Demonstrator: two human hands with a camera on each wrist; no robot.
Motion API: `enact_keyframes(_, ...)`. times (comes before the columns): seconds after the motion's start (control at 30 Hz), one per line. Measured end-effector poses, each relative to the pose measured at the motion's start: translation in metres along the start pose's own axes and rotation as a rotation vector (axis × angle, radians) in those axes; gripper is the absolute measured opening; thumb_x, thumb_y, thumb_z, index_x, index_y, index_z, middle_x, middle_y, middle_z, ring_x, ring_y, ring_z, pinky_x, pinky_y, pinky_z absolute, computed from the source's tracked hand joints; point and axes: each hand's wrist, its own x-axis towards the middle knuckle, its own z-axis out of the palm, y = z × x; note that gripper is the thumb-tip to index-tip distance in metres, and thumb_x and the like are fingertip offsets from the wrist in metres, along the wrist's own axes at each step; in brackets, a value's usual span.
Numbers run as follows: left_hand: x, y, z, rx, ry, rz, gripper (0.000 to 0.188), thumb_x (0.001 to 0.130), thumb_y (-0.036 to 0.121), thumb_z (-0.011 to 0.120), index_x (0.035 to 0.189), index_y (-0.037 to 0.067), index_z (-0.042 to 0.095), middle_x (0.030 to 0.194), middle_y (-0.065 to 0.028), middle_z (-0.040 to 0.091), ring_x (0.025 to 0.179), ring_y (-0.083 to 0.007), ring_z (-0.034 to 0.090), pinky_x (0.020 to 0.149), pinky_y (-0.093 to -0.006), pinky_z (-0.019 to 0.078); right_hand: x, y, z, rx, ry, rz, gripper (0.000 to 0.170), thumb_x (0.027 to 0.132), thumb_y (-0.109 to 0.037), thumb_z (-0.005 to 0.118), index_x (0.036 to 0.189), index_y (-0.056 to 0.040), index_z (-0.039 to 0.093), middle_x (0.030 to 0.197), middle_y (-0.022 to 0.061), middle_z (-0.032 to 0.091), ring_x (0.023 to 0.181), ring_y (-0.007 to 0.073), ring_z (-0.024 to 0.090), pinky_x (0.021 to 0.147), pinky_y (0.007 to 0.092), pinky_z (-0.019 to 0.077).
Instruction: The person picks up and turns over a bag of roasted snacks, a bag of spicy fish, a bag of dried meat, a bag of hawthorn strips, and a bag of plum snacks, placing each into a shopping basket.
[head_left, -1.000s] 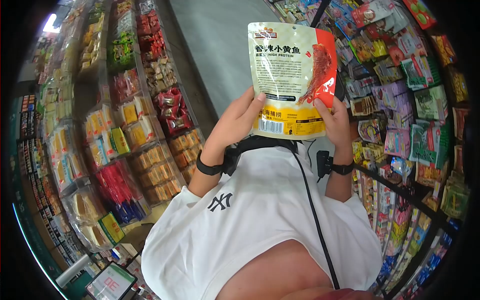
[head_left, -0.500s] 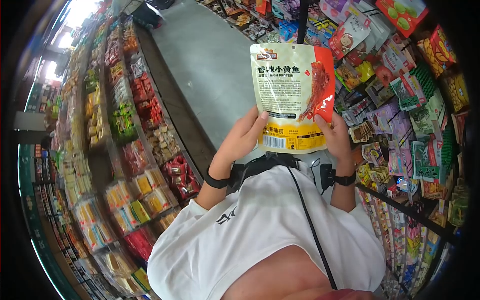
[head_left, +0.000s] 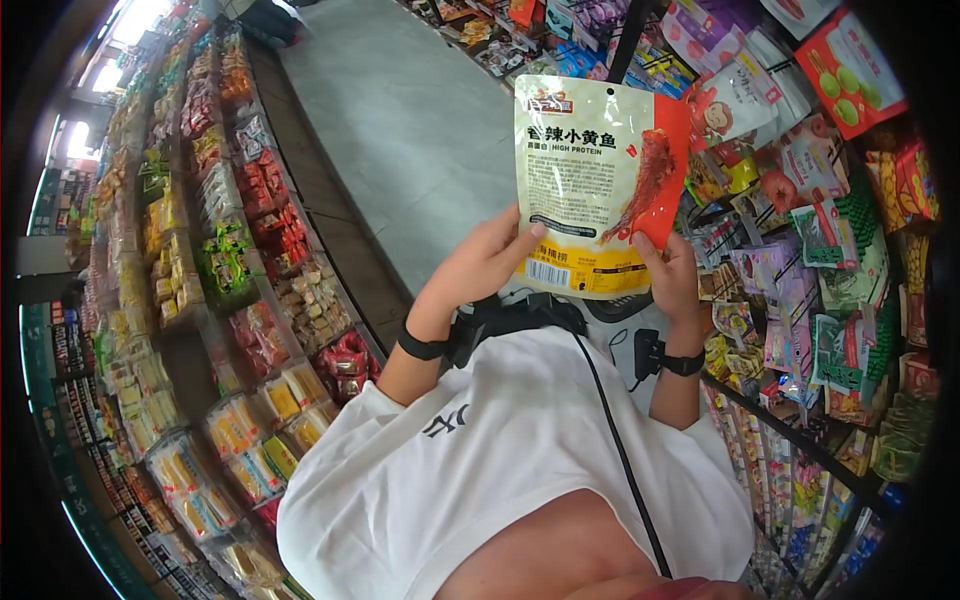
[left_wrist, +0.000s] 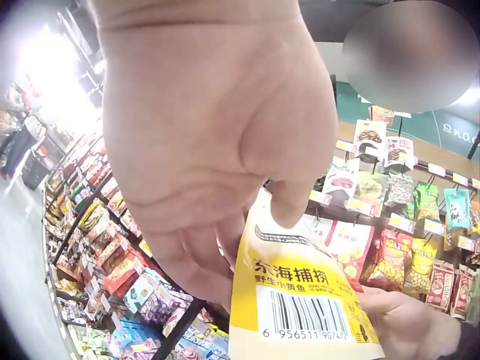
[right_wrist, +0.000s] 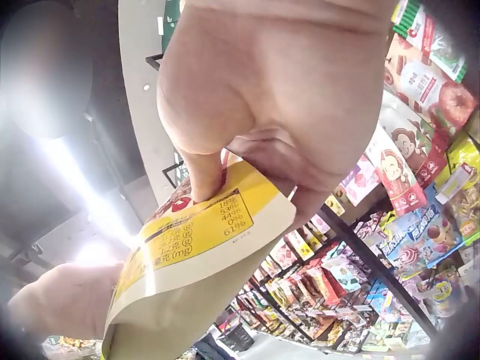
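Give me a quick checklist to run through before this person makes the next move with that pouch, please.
1. Left hand grips the pouch at its lower left: ok.
2. Right hand grips it at the lower right: ok.
3. Printed text is right way up for the head view: ok.
4. Barcode is uncovered in the left wrist view: ok.
5. One hand is free to pick up something else: not ok, both are on the pouch.
6. Contents inside are whole: cannot tell, they are hidden.
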Motion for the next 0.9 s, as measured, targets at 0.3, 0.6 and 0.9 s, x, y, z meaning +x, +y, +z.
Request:
enact_keyframes(0.3, 0.017, 0.0, -0.116, 0.124, 0.04, 0.119, 0.048, 0.106, 0.018, 0.057, 0.149, 0.001, 0.04, 0.094, -0.0053, 0.071, 0.081, -0.0091, 0.06, 0.076, -0.0288, 0.0512, 0.045, -0.021, 0.078, -0.16, 0.075, 0.024, 0.029, 0.102, -0.024, 0.066, 0.112, 0.0033, 0.069, 0.1, 0.0055, 0.074, 0.09, 0.0083, 0.065, 0.082, 0.026, 0.0499)
enact_keyframes(0.6, 0.014, -0.035, -0.196, 0.028, 0.014, 0.15, 0.04, 0.103, 0.012, 0.058, 0.14, -0.001, 0.048, 0.085, -0.0113, 0.075, 0.075, -0.0121, 0.065, 0.071, -0.0309, 0.0502, 0.073, -0.033, 0.155, -0.202, 0.082, 0.075, 0.033, 0.102, -0.025, 0.066, 0.119, 0.0036, 0.065, 0.104, 0.0062, 0.074, 0.094, 0.0091, 0.065, 0.085, 0.027, 0.0511)
enact_keyframes(0.9, 0.003, -0.056, -0.228, -0.154, 0.008, 0.203, 0.044, 0.103, 0.008, 0.059, 0.144, -0.002, 0.046, 0.092, -0.0037, 0.073, 0.074, -0.0041, 0.055, 0.066, -0.023, 0.0458, 0.076, -0.036, 0.205, -0.184, 0.089, 0.057, 0.033, 0.103, -0.021, 0.064, 0.126, 0.0026, 0.061, 0.112, 0.0057, 0.072, 0.097, 0.0094, 0.066, 0.087, 0.0263, 0.0515)
